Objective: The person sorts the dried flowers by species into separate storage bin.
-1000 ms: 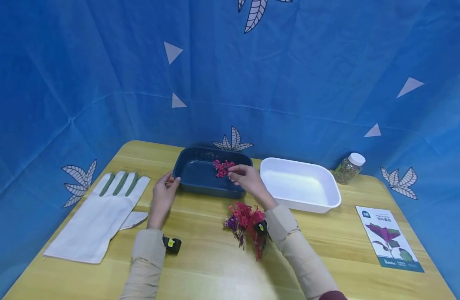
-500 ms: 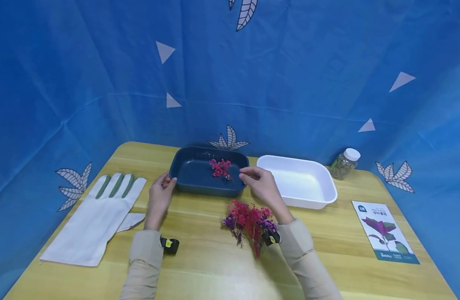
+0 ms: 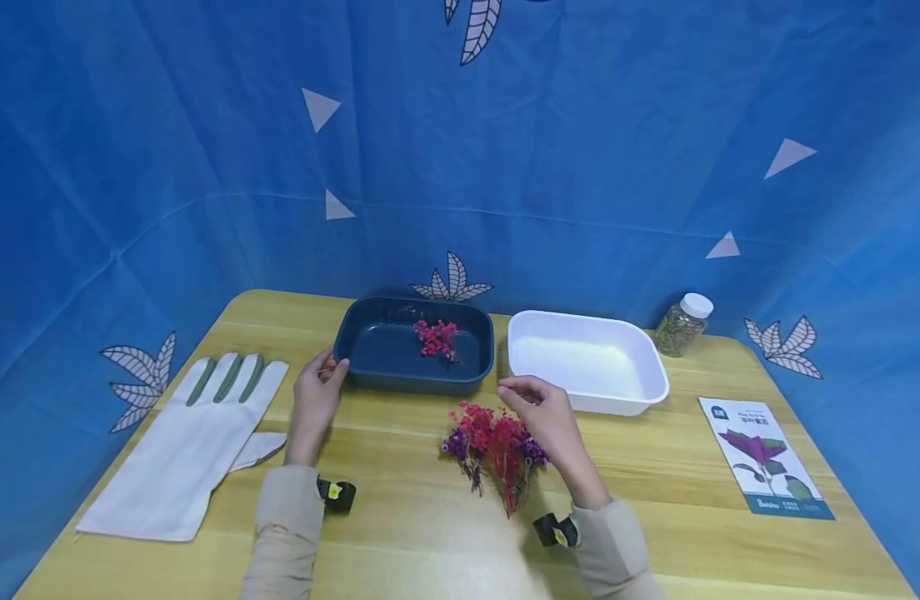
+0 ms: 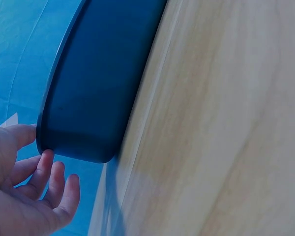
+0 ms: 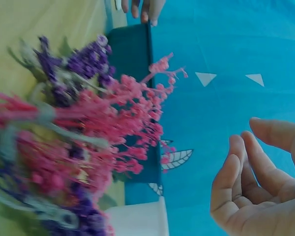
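Dark blue tray (image 3: 381, 350) stands near the far edge of the bench (image 3: 422, 546), one pink sprig (image 3: 436, 338) inside; the left grip (image 3: 315, 402) holds the tray's left end. The right grip (image 3: 546, 412) is relaxed, holding nothing, near the flower bunch (image 3: 493, 442).

Left hand (image 3: 315, 406) bends its fingers (image 4: 42, 173); right hand (image 3: 547, 419) hovers, thumb seemingly just apart from curled fingers.

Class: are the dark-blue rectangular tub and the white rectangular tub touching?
Apart. The head view shows yellow wooden table between the dark-blue tub and white tub.
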Available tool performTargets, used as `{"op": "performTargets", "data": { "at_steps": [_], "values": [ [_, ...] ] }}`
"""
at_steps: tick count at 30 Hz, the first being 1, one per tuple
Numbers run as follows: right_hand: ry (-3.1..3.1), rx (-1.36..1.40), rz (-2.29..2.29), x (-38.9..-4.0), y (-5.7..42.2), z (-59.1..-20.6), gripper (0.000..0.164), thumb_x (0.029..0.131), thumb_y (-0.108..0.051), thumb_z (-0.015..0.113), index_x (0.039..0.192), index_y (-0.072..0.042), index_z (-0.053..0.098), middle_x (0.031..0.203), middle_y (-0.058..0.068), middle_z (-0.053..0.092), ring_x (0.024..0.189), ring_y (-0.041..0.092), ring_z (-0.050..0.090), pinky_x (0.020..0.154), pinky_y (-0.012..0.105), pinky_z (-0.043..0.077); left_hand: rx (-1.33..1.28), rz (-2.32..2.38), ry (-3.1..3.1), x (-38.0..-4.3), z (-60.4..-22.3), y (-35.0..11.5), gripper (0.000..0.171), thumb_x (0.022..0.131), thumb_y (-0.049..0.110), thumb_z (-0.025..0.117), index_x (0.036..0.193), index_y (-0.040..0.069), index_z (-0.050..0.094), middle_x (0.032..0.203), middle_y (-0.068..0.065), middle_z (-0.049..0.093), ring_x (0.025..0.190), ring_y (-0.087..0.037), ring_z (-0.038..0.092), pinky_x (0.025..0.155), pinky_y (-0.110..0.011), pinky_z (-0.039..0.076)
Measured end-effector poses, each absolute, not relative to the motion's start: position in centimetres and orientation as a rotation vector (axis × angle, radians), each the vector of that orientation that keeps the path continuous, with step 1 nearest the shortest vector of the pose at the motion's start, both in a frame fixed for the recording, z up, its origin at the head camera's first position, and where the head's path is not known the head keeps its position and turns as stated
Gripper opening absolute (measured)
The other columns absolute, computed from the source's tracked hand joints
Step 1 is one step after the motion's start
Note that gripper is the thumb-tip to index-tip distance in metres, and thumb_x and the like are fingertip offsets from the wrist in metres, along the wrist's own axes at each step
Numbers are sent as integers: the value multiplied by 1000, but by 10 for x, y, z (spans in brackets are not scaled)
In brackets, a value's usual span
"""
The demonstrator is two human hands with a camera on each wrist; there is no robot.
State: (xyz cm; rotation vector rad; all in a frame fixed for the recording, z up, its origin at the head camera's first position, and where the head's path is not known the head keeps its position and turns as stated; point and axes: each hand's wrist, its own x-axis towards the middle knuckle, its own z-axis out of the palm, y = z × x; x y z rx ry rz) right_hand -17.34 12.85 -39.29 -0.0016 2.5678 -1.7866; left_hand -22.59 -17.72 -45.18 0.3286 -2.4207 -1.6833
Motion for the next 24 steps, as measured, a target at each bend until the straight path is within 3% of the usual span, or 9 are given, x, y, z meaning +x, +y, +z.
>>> {"op": "performTargets", "data": {
  "at_steps": [4, 13, 24],
  "values": [
    [2587, 28, -1784, -163, 127, -403, 21, 89, -16, 66, 103, 0, 69, 90, 9, 67, 77, 22, 56, 60, 22, 44, 330, -1677, -2419, -225, -452, -178, 51, 99, 23, 50, 142, -2, 39, 123, -21, 50, 115, -33, 49, 96, -43, 41],
    [2618, 151, -1730, -140, 126, -422, 19, 86, -16, 70, 98, -3, 71, 86, 5, 68, 75, 12, 59, 66, 21, 48, 321, -1684, -2425, -226, -452, -177, 50, 100, 23, 50, 142, -2, 39, 122, -19, 50, 113, -30, 49, 93, -41, 42],
    [2623, 174, -1722, -120, 127, -431, 19, 83, -13, 72, 95, 2, 69, 82, 6, 65, 69, 13, 56, 60, 19, 47, 319, -1673, -2435, -226, -450, -180, 50, 99, 23, 50, 142, -2, 40, 122, -20, 51, 113, -31, 50, 93, -41, 42]
  ]
}}
